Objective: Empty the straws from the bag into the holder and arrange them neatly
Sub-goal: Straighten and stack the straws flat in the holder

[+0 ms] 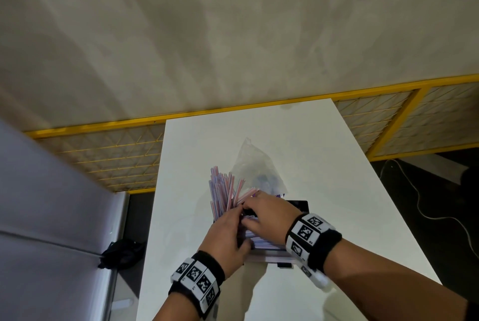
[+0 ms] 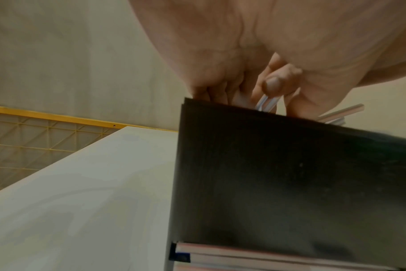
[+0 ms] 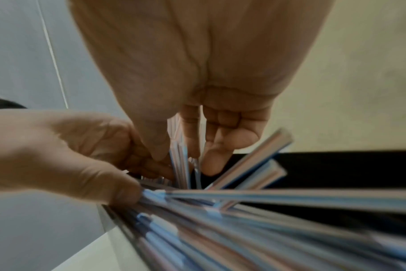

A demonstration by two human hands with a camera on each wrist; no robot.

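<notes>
A black straw holder [image 1: 298, 206] stands on the white table [image 1: 331, 165], mostly hidden under both hands. Red, white and blue striped straws [image 1: 223, 191] fan upward from its left side, and more lie flat inside [image 3: 278, 225]. My left hand [image 1: 234, 217] reaches in from the left, its thumb and fingers pinching a few straws [image 2: 265, 102] just above the holder's dark wall [image 2: 290, 183]. My right hand [image 1: 255, 208] comes in from the right, thumb and fingers closed round a small bunch of upright straws [image 3: 182, 165]. The clear plastic bag [image 1: 255, 165] lies crumpled just behind the holder.
A grey cabinet [image 1: 51, 217] stands to the left of the table. A yellow mesh fence [image 1: 116, 155] runs along the wall behind. A black bundle [image 1: 121, 253] lies on the floor at the left, and a cable [image 1: 427, 217] at the right.
</notes>
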